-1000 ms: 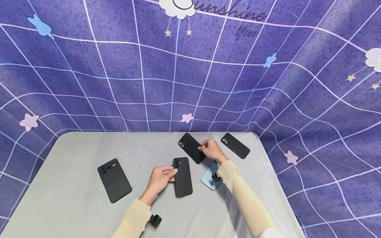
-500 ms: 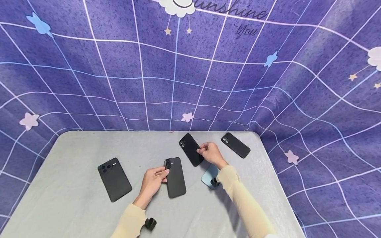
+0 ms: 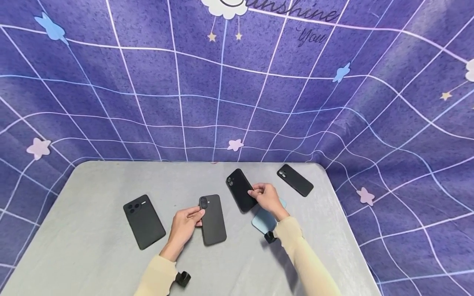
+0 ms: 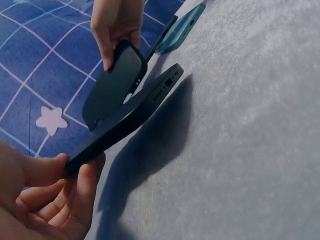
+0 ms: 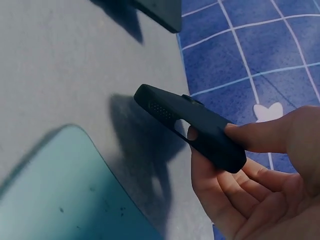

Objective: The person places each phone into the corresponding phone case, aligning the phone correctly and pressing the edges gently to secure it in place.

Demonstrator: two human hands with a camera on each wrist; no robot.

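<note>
My left hand (image 3: 183, 226) pinches a black phone (image 3: 213, 224) by its left long edge, thumb on top and fingers beneath. In the left wrist view the phone (image 4: 125, 120) is tilted over the table, a port and speaker holes in its end, its shadow below. My right hand (image 3: 268, 197) grips a black phone case (image 3: 240, 191) at its right edge. The right wrist view shows that case (image 5: 200, 125) raised above the table, a cutout in its end with a finger seen through it. Under my right wrist lies a light-blue phone (image 3: 263, 222), partly hidden.
A black phone-shaped piece (image 3: 145, 224) with several camera rings lies at the left of the table. Another black phone case (image 3: 296, 181) rests near the back right corner. The grey tabletop (image 3: 92, 197) meets a purple grid-patterned curtain (image 3: 200, 107) along its back edge.
My left hand has carried the black phone to the left. My right hand has drawn the phone case a little nearer and to the right, tilting it more upright.
</note>
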